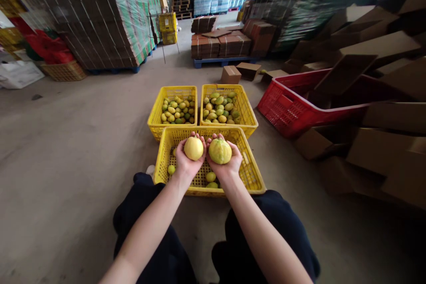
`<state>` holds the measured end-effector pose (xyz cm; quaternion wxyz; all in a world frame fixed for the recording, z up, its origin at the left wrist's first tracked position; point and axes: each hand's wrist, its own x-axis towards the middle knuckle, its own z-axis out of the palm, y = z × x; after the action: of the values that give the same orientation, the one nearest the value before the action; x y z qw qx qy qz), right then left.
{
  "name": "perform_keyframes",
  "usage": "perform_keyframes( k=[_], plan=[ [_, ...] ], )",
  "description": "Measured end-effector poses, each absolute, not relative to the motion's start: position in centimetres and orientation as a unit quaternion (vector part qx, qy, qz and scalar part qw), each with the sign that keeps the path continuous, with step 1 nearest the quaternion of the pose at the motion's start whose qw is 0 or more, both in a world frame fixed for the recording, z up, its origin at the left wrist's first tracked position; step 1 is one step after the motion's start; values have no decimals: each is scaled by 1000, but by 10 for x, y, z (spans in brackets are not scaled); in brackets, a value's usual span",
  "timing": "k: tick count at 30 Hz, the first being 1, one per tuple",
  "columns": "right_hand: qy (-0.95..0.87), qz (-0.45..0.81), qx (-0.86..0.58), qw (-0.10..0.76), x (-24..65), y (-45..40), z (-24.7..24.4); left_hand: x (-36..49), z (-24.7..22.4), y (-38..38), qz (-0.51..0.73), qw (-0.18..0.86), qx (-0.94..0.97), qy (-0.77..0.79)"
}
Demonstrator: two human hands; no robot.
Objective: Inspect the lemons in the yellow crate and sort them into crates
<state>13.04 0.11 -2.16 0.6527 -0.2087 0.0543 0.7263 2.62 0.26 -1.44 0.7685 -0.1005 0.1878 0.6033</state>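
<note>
- While the left hand (187, 167) lies palm up over the front crate (251, 164), its fingers curl around the pale fruit (193, 148), grasping it from below, with the fingertips showing at its far edge.
- Pale fruit: held above the left half of the yellow front crate; smooth, even yellow skin, lighter along the top; outline nearly round, so that its long axis cannot be told with certainty, nor which end faces the person.
- The right hand (228, 170), just beside the left, is cupped likewise, its fingers grasping the ribbed fruit (220, 151) from beneath and along the sides.
- Ribbed fruit: held near the middle of the crate's width; larger, greenish yellow, with a bumpy skin and shallow grooves; these draw together toward the far edge, so that this end points away from the person. The axis through it appears to run forward from the body; whether this is the longer one is unclear.
- Below the hands, a few loose fruits (211, 176) lie apart on the perforated base.
- Beyond, the left rear crate (155, 108) and the right rear crate (246, 111) stand side by side on the floor (66, 142), each holding many yellow and green fruits.
</note>
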Motion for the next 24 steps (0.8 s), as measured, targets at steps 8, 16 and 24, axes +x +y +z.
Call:
perform_keyframes(
  k=[8, 16, 24],
  plan=[
    [98, 729, -217, 641, 131, 2, -25, 26, -19, 5, 602, 765, -126, 192],
    [95, 733, -218, 638, 133, 3, -27, 26, -18, 6, 597, 766, -112, 212],
    [121, 721, -265, 629, 132, 3, -24, 27, -18, 7, 597, 752, -106, 258]
  ],
)
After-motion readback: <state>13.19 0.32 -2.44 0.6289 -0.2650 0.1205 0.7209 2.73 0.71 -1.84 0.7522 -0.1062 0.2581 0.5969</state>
